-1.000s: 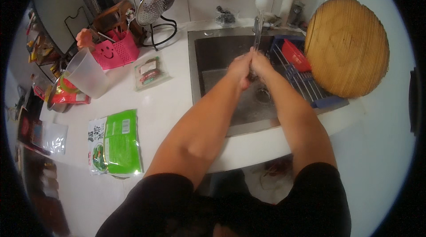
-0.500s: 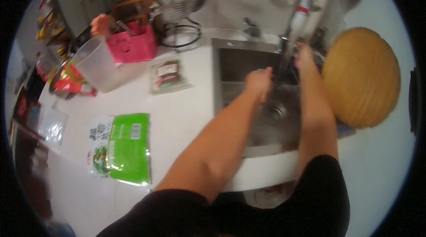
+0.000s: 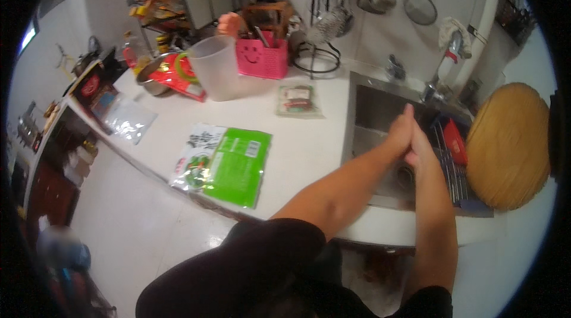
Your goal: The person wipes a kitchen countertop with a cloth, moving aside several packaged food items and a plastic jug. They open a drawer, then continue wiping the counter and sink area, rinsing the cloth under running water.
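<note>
Over the metal sink (image 3: 350, 117), my left hand (image 3: 399, 131) and my right hand (image 3: 419, 142) meet palm against palm. Their fingers look stretched out and point toward the back of the sink, though blur softens them. No object shows between the palms. Just beyond and to the right of the hands stands the faucet (image 3: 441, 71), with no stream of water visible from it. A dark wire rack (image 3: 447, 169) with a red item (image 3: 455, 142) in it lies at the sink's right side, close to my right wrist.
A round wooden board (image 3: 509, 145) leans to the right of the sink. On the white counter left of it are a green-and-white food bag (image 3: 238, 166), a small clear packet (image 3: 298, 101), a plastic jug (image 3: 215, 68) and a pink basket (image 3: 267, 61). Strainers (image 3: 421, 8) hang behind.
My right hand has left the faucet and come against my left hand, which was apart over the sink. The view has swung left, showing more floor and counter.
</note>
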A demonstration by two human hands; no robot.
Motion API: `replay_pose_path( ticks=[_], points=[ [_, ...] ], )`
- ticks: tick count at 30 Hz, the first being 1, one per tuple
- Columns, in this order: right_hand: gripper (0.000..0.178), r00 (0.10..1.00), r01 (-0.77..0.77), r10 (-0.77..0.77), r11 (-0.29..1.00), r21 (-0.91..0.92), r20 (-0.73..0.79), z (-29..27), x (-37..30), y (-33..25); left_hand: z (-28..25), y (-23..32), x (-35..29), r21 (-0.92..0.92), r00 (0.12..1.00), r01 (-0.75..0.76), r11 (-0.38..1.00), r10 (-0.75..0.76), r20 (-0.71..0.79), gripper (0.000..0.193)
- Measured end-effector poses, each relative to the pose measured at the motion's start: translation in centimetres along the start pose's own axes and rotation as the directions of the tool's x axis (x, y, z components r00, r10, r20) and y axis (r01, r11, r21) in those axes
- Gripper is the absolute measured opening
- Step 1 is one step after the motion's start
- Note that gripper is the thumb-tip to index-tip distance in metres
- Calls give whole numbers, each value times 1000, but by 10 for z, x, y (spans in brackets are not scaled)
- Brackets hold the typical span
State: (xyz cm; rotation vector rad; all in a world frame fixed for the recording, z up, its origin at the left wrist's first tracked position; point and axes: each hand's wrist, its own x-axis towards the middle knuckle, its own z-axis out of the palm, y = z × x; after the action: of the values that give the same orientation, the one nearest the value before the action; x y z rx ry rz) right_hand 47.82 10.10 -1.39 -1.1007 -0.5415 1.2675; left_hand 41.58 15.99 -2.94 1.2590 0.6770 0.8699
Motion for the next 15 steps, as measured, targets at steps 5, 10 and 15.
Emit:
replay_pose_path(
  ticks=[5, 10, 15],
  points=[
    [32, 970, 220, -220, 975, 8, 99, -2, -21, -15, -9, 35, -32, 266, 983, -37, 963, -12, 182, 109],
    [57, 962, 271, -242, 893, -361, 122, -18, -30, -25, -26, 88, -100, 680, 995, -100, 727, 66, 76, 113],
    [30, 926, 376, -374, 913, -156, 42, -21, 15, 14, -35, 79, -109, 599, 996, 58, 798, -9, -83, 111]
  ],
)
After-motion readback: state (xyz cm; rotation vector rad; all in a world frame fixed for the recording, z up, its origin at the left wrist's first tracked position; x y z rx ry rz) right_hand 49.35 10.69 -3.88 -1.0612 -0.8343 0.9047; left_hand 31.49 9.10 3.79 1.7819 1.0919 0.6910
